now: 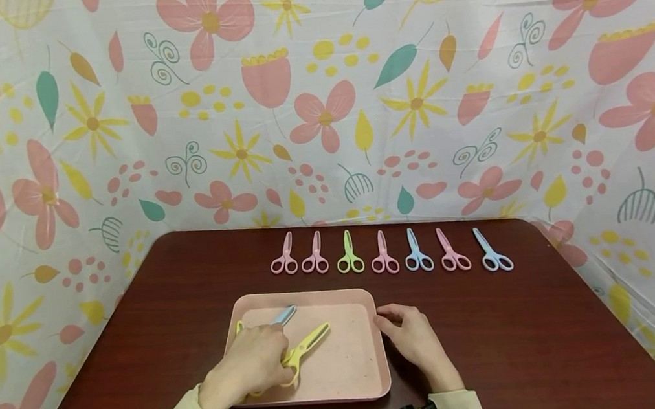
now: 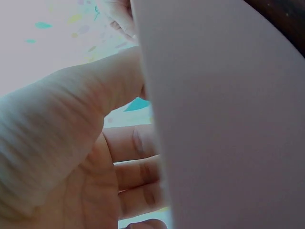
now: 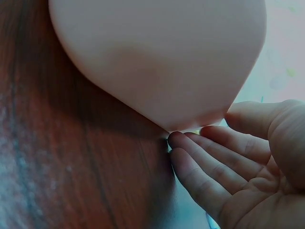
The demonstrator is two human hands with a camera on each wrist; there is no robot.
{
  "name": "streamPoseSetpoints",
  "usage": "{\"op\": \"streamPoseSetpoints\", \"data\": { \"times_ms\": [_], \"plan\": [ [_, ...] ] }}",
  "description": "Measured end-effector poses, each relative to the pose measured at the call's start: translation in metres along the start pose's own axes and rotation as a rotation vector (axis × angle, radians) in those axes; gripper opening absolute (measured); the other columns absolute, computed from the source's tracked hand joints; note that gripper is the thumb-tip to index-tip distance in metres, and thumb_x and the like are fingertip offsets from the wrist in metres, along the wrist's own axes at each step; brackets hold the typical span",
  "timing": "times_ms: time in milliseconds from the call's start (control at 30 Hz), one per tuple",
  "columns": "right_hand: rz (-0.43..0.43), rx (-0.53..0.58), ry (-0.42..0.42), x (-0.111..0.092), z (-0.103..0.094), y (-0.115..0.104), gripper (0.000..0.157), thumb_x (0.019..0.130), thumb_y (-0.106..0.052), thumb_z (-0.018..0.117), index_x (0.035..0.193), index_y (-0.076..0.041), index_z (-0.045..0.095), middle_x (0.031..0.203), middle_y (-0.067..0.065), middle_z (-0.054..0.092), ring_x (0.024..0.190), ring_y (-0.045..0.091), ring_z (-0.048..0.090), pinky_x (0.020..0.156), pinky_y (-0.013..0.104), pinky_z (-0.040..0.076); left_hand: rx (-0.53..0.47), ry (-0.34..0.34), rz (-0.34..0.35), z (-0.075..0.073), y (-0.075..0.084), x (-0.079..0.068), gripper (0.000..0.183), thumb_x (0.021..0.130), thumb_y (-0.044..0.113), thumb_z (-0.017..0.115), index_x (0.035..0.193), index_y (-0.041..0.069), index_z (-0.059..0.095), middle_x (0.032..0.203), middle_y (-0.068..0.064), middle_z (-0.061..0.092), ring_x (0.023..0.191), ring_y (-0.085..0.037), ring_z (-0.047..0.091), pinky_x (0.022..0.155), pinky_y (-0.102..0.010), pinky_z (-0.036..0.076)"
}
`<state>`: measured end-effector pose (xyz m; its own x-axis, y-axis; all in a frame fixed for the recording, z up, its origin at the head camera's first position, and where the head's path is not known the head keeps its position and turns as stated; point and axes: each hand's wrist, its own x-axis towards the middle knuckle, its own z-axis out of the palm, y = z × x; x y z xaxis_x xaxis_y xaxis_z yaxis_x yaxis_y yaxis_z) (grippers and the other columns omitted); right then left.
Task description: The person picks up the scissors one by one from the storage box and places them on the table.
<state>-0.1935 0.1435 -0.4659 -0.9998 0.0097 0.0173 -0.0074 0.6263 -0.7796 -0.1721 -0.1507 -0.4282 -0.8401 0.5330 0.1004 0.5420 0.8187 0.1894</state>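
My left hand (image 1: 259, 358) reaches down into the pink tray (image 1: 355, 389), over yellow scissors (image 1: 310, 341) whose blades point up and right. It covers part of their handles, so a firm hold cannot be made out. Light blue scissors (image 1: 284, 315) and a yellow piece (image 1: 239, 327) show beyond the hand, partly hidden. In the left wrist view the tray wall (image 2: 228, 119) hides the fingertips. My right hand (image 1: 414, 338) touches the tray's right side; in the right wrist view its nearly straight fingers (image 3: 205, 181) meet the wall and the thumb lies at the rim.
Several scissors stand in a spaced row along the table's back, among them pink (image 1: 315, 254), green (image 1: 349, 252) and blue (image 1: 416, 250) ones. The dark wooden table (image 1: 527, 343) extends to both sides of the tray. Behind it hangs a flowered cloth (image 1: 329, 159).
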Motion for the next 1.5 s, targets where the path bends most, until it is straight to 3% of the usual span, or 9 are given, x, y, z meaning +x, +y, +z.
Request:
{"op": "streamPoseSetpoints", "data": {
  "times_ms": [400, 667, 867, 1133, 1333, 1500],
  "plan": [
    [-0.009, -0.013, 0.003, 0.000, 0.001, 0.000, 0.016, 0.091, -0.016, 0.069, 0.103, -0.007, 0.074, 0.096, 0.003, 0.071, 0.091, 0.019, 0.066, 0.081, 0.042, 0.052, -0.004, 0.084, -0.033, -0.007, -0.007, 0.001, 0.037, 0.063, 0.032, 0.074, 0.049, 0.024, 0.041, 0.062, 0.014, 0.037, 0.055, -0.008, 0.037, 0.045, -0.028, 0.030],
    [-0.009, -0.005, 0.000, 0.000, 0.000, 0.000, 0.015, 0.091, -0.016, 0.069, 0.103, -0.007, 0.073, 0.095, 0.002, 0.071, 0.089, 0.017, 0.066, 0.079, 0.041, 0.052, -0.024, 0.096, -0.144, -0.016, -0.018, 0.007, 0.040, 0.069, 0.038, 0.075, 0.048, 0.025, 0.043, 0.054, 0.014, 0.036, 0.050, -0.006, 0.035, 0.042, -0.030, 0.030],
    [-0.008, 0.003, -0.005, 0.000, 0.000, 0.000, 0.016, 0.092, -0.016, 0.068, 0.104, -0.007, 0.073, 0.096, 0.003, 0.071, 0.088, 0.017, 0.066, 0.077, 0.039, 0.052, -0.091, 0.085, -0.258, -0.026, -0.027, 0.005, 0.031, 0.071, 0.038, 0.077, 0.059, 0.026, 0.051, 0.079, 0.009, 0.053, 0.053, -0.010, 0.042, 0.047, -0.031, 0.034],
    [-0.022, 0.005, -0.011, 0.000, 0.001, 0.000, 0.017, 0.092, -0.017, 0.069, 0.105, -0.007, 0.074, 0.098, 0.004, 0.071, 0.089, 0.017, 0.066, 0.076, 0.039, 0.052, -0.110, 0.114, -0.305, -0.038, -0.038, 0.002, 0.027, 0.075, 0.032, 0.075, 0.063, 0.023, 0.052, 0.075, 0.007, 0.048, 0.050, -0.013, 0.040, 0.046, -0.032, 0.032],
    [0.001, 0.002, -0.005, 0.000, 0.000, 0.001, 0.017, 0.091, -0.018, 0.069, 0.104, -0.008, 0.074, 0.098, 0.003, 0.071, 0.091, 0.018, 0.066, 0.078, 0.040, 0.051, -0.123, 0.129, -0.305, -0.048, -0.056, 0.015, 0.028, 0.077, 0.029, 0.074, 0.061, 0.019, 0.053, 0.081, 0.002, 0.053, 0.051, -0.014, 0.040, 0.045, -0.031, 0.031],
    [-0.002, 0.004, -0.008, 0.001, 0.000, 0.003, 0.016, 0.091, -0.018, 0.069, 0.104, -0.009, 0.074, 0.098, 0.003, 0.071, 0.090, 0.017, 0.065, 0.077, 0.039, 0.051, -0.180, 0.144, -0.338, -0.049, -0.083, 0.032, 0.033, 0.078, 0.026, 0.071, 0.056, 0.018, 0.049, 0.066, 0.001, 0.044, 0.047, -0.013, 0.031, 0.043, -0.029, 0.024]
  ]
}}
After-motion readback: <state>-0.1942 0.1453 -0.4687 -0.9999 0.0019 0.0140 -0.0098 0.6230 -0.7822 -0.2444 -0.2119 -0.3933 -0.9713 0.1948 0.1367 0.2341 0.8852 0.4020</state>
